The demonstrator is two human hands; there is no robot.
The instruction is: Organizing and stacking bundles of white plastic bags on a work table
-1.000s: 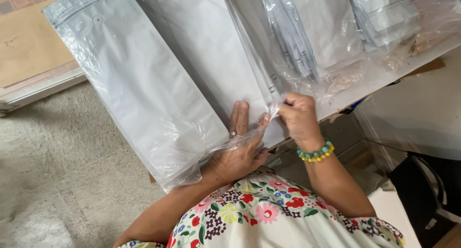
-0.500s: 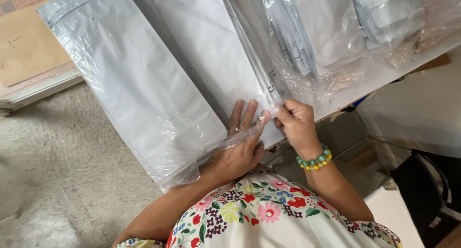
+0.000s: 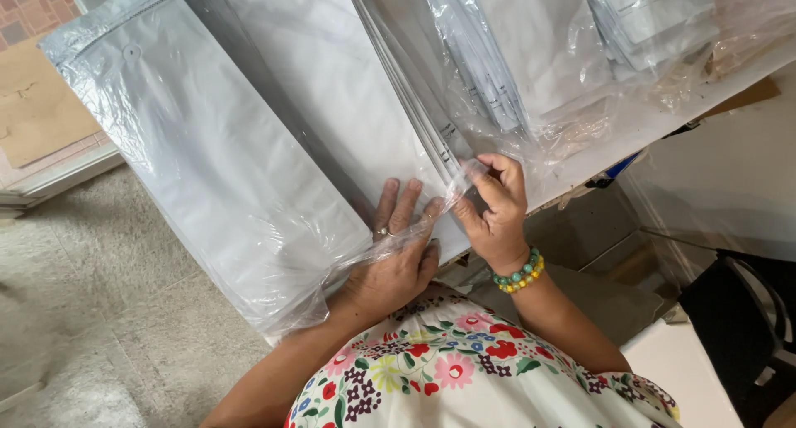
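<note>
Pressing flat on the lower end of a stack of long, silvery-white flat foil pouches (image 3: 332,121), the left hand (image 3: 390,262) is lying with its fingers spread, a ring showing on one of them, partly under the loose clear plastic film wrapper (image 3: 274,287) that sleeves the stack. The right hand (image 3: 496,212), wearing a green and yellow beaded bracelet (image 3: 520,272), is pinching the edge of that film between thumb and forefinger just beside the left fingertips, right at the bottom corner of the stack. The stack is resting on a white tabletop (image 3: 630,125), its lower end hanging slightly over the near edge, directly ahead of the person's floral-print top (image 3: 448,370).

Judging by the look of it, the film is handling as thin, soft and slippery, crinkling easily and likely tearing if tugged hard; the loose edge near the corner seems the best place to grip it. The pouches look light singly but stiff enough as a bundle to stay flat, and their smooth faces probably slide on each other, so a flat palm is holding them steady.

Counting: two hands, one bracelet, and at least three film-wrapped bundles of pouches, one more being at the left (image 3: 207,171) and another at the upper right (image 3: 655,17); the pouches within each are too tightly packed to count.
</note>
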